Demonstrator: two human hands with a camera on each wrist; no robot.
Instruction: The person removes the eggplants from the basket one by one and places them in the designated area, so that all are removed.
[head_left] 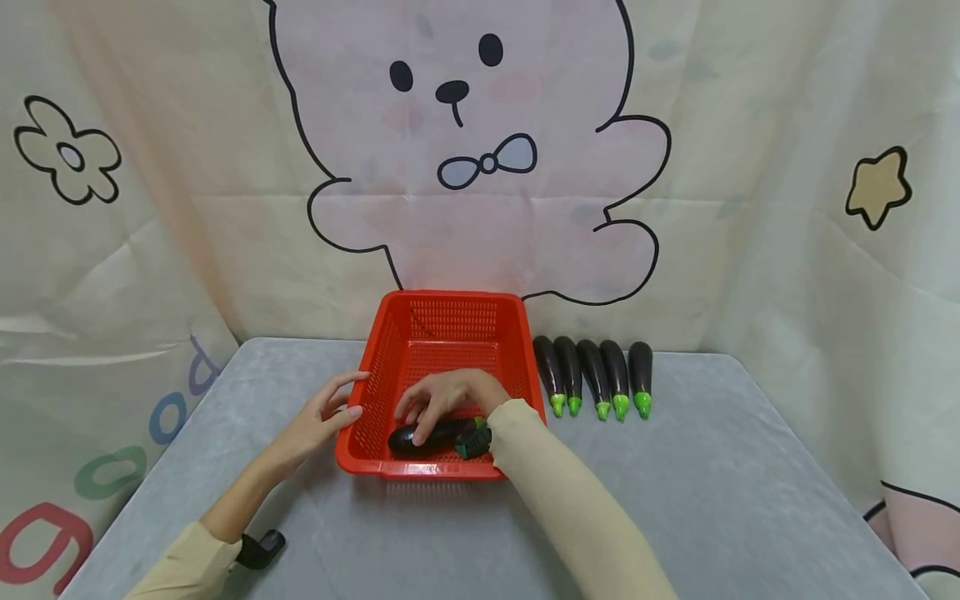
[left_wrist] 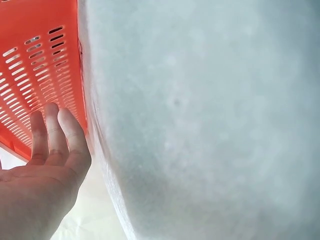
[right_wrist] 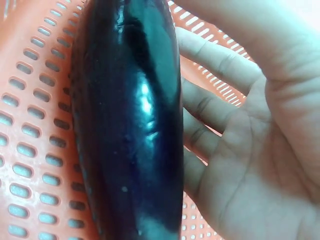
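A red plastic basket (head_left: 465, 469) with slotted walls stands on the table. One dark purple eggplant (head_left: 442, 435) lies inside near its front wall, green end to the right. My right hand (head_left: 450, 396) reaches into the basket from above and holds this eggplant, thumb over the near side and fingers along the far side. In the right wrist view the eggplant (right_wrist: 130, 120) hides the fingertips. At the basket's left side, my left hand (head_left: 318, 421) touches the rim with extended, slightly bent fingers. The left wrist view shows those fingers (left_wrist: 75, 135) beside the slotted wall.
Several eggplants (head_left: 592, 371) lie side by side right of the basket, green ends toward me. A grey cloth covers the table (head_left: 675, 500). Behind it hangs a curtain (head_left: 720, 275) printed with a bear. A black wrist device (head_left: 261, 550) sits on the left forearm.
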